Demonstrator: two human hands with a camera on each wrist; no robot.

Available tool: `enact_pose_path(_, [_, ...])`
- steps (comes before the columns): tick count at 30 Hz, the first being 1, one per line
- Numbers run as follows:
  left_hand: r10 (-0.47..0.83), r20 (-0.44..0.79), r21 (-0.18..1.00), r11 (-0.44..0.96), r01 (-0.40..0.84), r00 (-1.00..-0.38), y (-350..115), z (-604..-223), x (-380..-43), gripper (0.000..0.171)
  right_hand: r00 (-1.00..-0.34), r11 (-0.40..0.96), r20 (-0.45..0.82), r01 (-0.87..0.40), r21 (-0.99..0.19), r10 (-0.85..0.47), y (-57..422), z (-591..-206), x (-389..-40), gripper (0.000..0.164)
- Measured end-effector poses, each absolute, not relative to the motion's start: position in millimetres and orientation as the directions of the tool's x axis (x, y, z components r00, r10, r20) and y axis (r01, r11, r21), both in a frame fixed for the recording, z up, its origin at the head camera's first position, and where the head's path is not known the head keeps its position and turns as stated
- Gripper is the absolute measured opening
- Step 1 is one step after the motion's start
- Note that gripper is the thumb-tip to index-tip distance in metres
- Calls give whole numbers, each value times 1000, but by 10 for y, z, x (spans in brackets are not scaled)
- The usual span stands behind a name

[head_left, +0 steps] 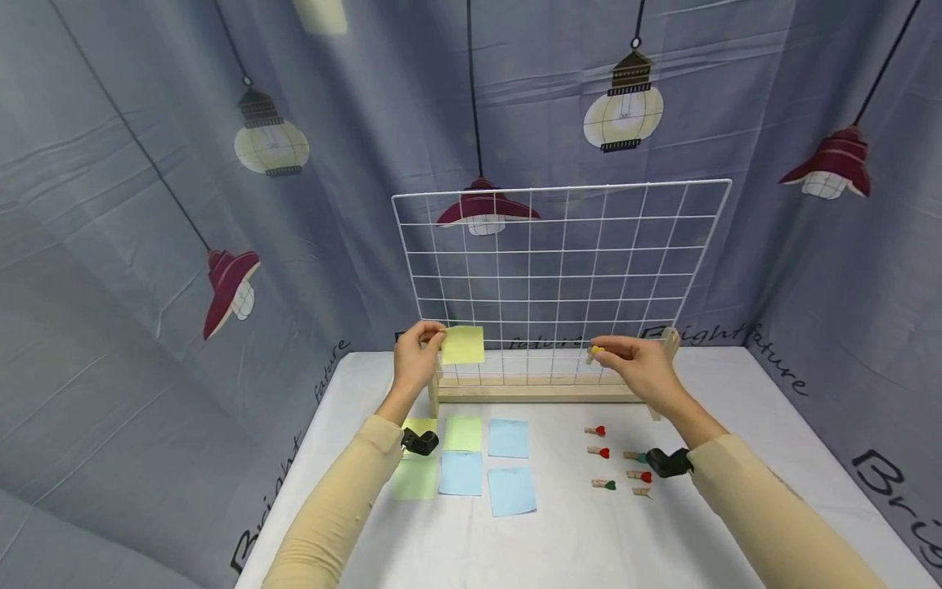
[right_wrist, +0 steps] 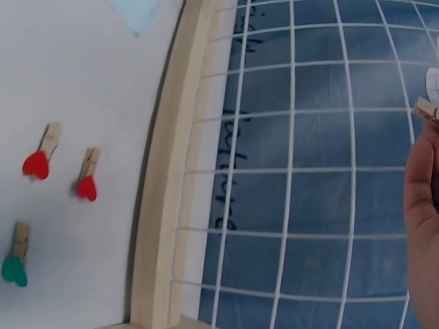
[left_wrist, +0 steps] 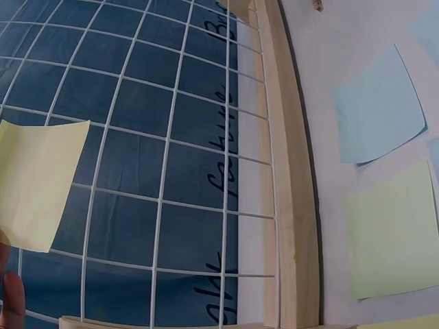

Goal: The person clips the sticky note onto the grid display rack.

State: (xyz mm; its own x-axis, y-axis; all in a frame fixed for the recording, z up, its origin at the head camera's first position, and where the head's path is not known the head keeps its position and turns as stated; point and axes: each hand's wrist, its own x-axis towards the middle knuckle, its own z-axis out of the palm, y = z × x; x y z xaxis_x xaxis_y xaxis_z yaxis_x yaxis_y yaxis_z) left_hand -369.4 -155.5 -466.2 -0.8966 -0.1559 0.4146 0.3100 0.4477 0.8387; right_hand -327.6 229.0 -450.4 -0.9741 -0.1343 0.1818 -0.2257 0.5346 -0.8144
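Observation:
My left hand pinches a yellow sticky note by its left edge, in front of the lower left of a white wire grid. In the left wrist view the note overlaps the grid wires, with fingertips at its lower corner. Over on the right, my right hand grips a small wooden clothespin with a yellow decoration, before the grid's lower right. The right wrist view shows the clothespin's wooden tip poking out above the fingers.
The grid stands in a wooden base on a white table. Blue notes and green notes lie front left. Several clothespins with red hearts or green hearts lie front right. A patterned curtain hangs behind.

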Motion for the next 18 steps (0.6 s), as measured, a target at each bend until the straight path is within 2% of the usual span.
enact_pose_path(18, [-153,413,848,423,318,-898,-1489,-4508,-3701,14,-954,462,232,-295,-836,-191,2030,-4237,-3357,37])
